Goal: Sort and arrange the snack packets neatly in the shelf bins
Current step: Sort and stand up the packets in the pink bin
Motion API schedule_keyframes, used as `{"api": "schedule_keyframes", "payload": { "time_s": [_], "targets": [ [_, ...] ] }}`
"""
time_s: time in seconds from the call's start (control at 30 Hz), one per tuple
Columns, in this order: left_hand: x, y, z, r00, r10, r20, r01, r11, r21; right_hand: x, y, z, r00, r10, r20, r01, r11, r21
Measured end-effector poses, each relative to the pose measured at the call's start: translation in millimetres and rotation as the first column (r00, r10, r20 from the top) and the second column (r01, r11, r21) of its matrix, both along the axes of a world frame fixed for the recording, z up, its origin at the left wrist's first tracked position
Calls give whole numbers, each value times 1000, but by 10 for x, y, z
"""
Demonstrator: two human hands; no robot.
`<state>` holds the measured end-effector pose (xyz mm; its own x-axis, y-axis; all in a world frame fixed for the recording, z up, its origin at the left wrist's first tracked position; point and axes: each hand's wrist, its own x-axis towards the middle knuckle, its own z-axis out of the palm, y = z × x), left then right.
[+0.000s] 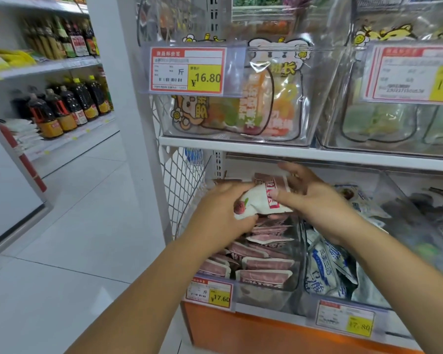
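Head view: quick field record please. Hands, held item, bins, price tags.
view: head, looking down at the lower shelf bins
held item: white snack packet, red label, above the left bin
left hand: grips the packet's left end
right hand: pinches the packet's right end, thumb on the label
left bin: clear, pink packets stacked in rows
neighbour bin: blue-and-white packets, jumbled
price tags: 17.60 tag on left bin front; 16.80 tag on upper bin
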<state>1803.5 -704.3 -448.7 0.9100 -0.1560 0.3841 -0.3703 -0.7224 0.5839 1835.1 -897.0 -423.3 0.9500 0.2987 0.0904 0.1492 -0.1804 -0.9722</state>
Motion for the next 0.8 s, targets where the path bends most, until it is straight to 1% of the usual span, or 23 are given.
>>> {"api": "schedule_keyframes", "payload": {
  "time_s": [0.03,0.07,0.1,0.13,0.17,0.2,0.23,0.3,0.33,0.4,0.43,0.5,0.53,0.6,0.67,0.7,0.73,0.77,0.8],
  "targets": [
    [-21,18,20,994,-57,-89,48,994,-97,-21,-13,9,996,65,-68,-58,993,102],
    [-40,32,40,977,-111,-180,79,981,-179,-44,-31,29,986,126,-110,-107,980,166],
    [-61,42,66,954,-157,-256,91,964,-250,-71,-51,60,979,168,-113,-148,974,170],
    [-77,43,88,927,-198,-320,88,941,-326,-78,-71,77,980,179,-88,-167,978,126],
    [-92,35,109,897,-239,-372,67,905,-420,-85,-77,87,987,154,-48,-151,987,61],
    [-101,21,127,870,-276,-409,31,859,-512,-76,-83,78,995,98,4,-98,995,-10],
    [-103,12,138,854,-297,-427,-1,820,-572,-69,-78,70,999,26,47,-24,998,-57],
    [-82,12,130,857,-294,-424,-32,790,-612,-50,-59,43,992,-80,94,87,993,-76],
    [-68,18,117,868,-277,-412,-36,793,-609,-46,-47,28,990,-101,102,108,992,-65],
    [-31,47,82,915,-184,-360,-34,852,-522,-41,-24,16,987,-95,127,105,992,-72],
    [-20,59,65,935,-138,-328,-35,881,-471,-40,-22,14,988,-67,142,81,992,-100],
    [-12,62,49,955,-92,-282,-40,902,-430,-21,-40,19,984,4,179,31,980,-195],
    [-13,48,54,961,-82,-265,-38,907,-420,10,-51,24,977,2,214,50,970,-239],
    [12,36,45,970,-23,-241,-60,942,-331,75,-75,83,953,-80,292,161,951,-265],
    [53,73,13,976,42,-213,-81,980,-179,154,-95,164,921,-222,319,306,921,-243],
    [65,102,-10,977,57,-204,-77,993,-94,191,-103,206,910,-273,312,360,894,-267],
    [74,132,-43,977,61,-205,-62,998,-2,227,-122,239,909,-286,302,381,864,-328],
    [77,155,-78,976,56,-211,-37,995,95,241,-127,267,925,-257,281,358,840,-409],
    [80,169,-113,975,47,-215,-7,983,183,240,-120,293,949,-182,257,292,813,-503]
  ]
}}
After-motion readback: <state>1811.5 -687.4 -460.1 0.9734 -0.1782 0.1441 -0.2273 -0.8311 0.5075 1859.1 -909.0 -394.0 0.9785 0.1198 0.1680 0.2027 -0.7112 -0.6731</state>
